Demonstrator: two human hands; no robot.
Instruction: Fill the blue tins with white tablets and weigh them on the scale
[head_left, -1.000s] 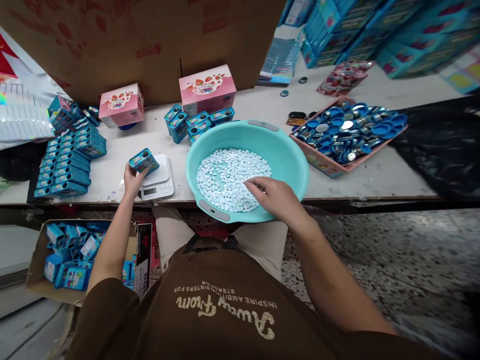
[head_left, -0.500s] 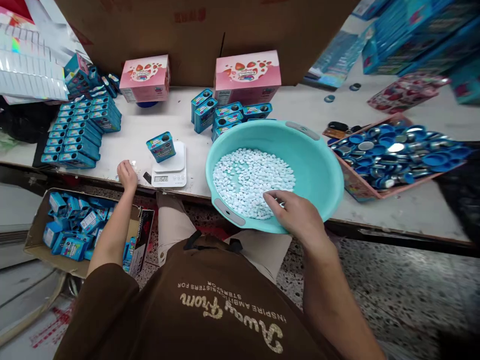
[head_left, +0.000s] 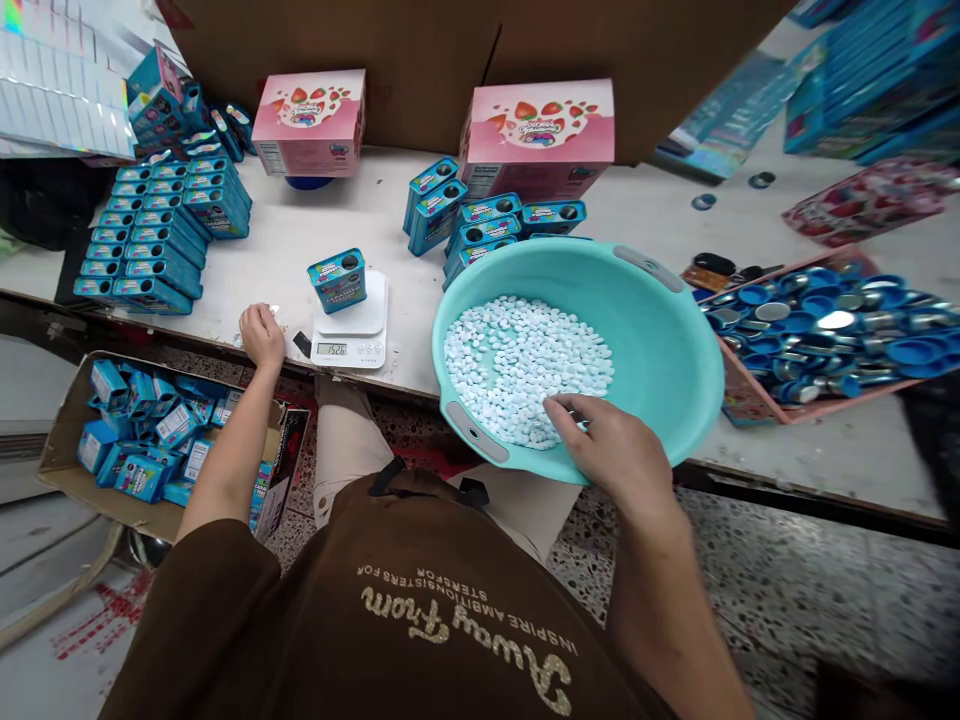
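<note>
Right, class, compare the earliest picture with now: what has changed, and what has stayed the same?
The left hand has let go of the blue candy tin and moved left, away from the digital scale; the tin now stands on the scale unheld. The right hand is still at the white candies in the turquoise basin.

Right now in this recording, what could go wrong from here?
The blue tin stands on the scale with neither hand steadying it; a bump might topple it.

The basin juts past the front edge of the table, and the right hand reaches over its near rim. Leaning there could tip it and spill the white pellets.
</note>
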